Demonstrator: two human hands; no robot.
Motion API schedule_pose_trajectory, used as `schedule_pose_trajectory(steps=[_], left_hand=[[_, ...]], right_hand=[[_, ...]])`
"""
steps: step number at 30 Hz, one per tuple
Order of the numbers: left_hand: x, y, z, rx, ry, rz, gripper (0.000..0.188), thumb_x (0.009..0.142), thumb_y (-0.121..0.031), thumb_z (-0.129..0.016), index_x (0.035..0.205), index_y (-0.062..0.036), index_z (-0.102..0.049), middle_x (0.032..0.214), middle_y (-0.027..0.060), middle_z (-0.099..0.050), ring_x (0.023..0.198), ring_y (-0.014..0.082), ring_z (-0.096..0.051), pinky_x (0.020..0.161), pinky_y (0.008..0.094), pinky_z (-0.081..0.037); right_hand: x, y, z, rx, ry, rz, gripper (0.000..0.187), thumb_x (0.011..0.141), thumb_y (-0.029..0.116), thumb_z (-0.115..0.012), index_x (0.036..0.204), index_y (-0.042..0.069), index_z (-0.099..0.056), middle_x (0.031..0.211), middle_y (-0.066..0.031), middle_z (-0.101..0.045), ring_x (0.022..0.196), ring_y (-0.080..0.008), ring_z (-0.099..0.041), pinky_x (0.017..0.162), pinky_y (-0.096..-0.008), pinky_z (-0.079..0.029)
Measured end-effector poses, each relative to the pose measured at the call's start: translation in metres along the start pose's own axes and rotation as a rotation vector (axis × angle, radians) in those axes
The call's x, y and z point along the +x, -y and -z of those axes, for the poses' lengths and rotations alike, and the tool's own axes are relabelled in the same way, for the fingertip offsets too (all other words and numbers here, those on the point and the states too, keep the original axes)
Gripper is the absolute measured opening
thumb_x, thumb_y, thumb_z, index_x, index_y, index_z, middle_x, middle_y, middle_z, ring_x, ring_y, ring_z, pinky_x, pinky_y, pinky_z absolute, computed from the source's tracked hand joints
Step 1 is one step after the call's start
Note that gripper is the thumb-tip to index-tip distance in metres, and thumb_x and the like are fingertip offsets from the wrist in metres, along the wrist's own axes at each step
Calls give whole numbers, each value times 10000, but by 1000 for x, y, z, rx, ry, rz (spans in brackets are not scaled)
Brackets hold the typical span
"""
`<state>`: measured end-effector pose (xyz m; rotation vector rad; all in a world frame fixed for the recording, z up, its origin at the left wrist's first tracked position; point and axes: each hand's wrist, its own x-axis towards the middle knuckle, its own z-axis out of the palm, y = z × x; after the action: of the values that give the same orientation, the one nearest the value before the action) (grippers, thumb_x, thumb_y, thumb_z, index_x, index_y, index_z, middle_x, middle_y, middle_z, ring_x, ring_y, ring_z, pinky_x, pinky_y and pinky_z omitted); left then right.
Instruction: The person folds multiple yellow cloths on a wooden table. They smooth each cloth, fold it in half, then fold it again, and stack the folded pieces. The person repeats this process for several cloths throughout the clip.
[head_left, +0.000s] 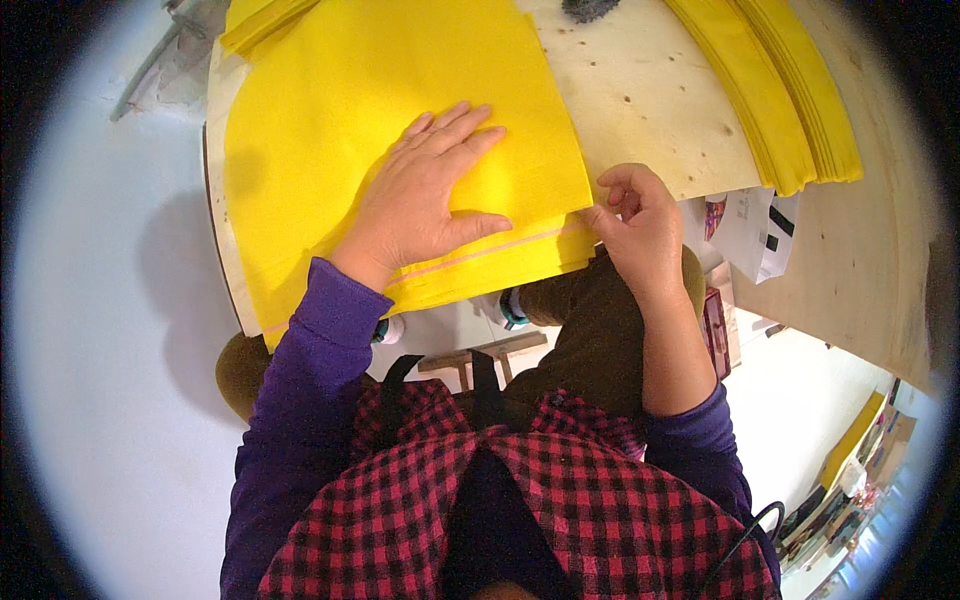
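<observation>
The left hand (425, 205) lay splayed on yellow fabric sheets (490, 110), cut off at twelve o'clock; whether the right hand (640, 225) pinched their four-o'clock corner was unclear.

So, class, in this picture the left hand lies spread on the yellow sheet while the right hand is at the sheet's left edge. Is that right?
Not quite: the head view shows the right hand at the sheet's near right corner. The left hand does lie spread on the yellow sheet.
</observation>
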<state>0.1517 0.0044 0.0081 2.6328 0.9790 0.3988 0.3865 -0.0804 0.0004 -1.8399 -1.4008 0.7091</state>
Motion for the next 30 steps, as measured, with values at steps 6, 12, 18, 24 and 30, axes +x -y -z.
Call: schedule_pose_trajectory(steps=[6, 12, 18, 24, 30], left_hand=[[-1, 1, 0, -12, -8, -2, 857, 734, -645, -610, 1358, -80, -454, 1443, 160, -394, 1362, 340, -323, 1129, 474, -227], [-2, 1, 1, -23, -13, -8, 857, 735, -636, -617, 1364, -78, -450, 1448, 161, -388, 1361, 346, -323, 1129, 471, -229], [-3, 1, 0, -13, -26, -19, 851, 747, -631, -614, 1369, -76, -442, 1452, 163, -382, 1361, 353, -321, 1130, 469, -227], [-3, 2, -1, -18, -39, -29, 849, 755, -641, -603, 1371, -79, -441, 1454, 164, -378, 1358, 358, -322, 1127, 473, -232], [-4, 2, -2, -23, -115, -66, 852, 739, -678, -591, 1310, -53, -497, 1399, 184, -433, 1326, 357, -364, 1110, 468, -256]], right_hand=[[-1, 11, 0, -6, -54, 107, 472, 620, 48, -797, 1054, 69, -611, 866, -46, -582, 676, -157, -518, 617, -279, -460], [-1, 14, -2, 33, -42, 304, 533, 645, 41, -782, 1143, 80, -595, 920, -49, -600, 770, -171, -552, 680, -286, -470], [-6, 14, -3, 126, 13, 351, 512, 699, 50, -749, 1184, 76, -586, 924, -60, -605, 803, -171, -573, 709, -290, -473], [-8, 18, -4, 142, 25, 314, 307, 801, 100, -690, 1092, 17, -632, 882, -23, -621, 769, -109, -512, 724, -239, -433], [-5, 29, -5, 152, 70, 316, 222, 813, 28, -661, 1035, 17, -662, 877, -20, -635, 732, -90, -511, 696, -215, -435]])
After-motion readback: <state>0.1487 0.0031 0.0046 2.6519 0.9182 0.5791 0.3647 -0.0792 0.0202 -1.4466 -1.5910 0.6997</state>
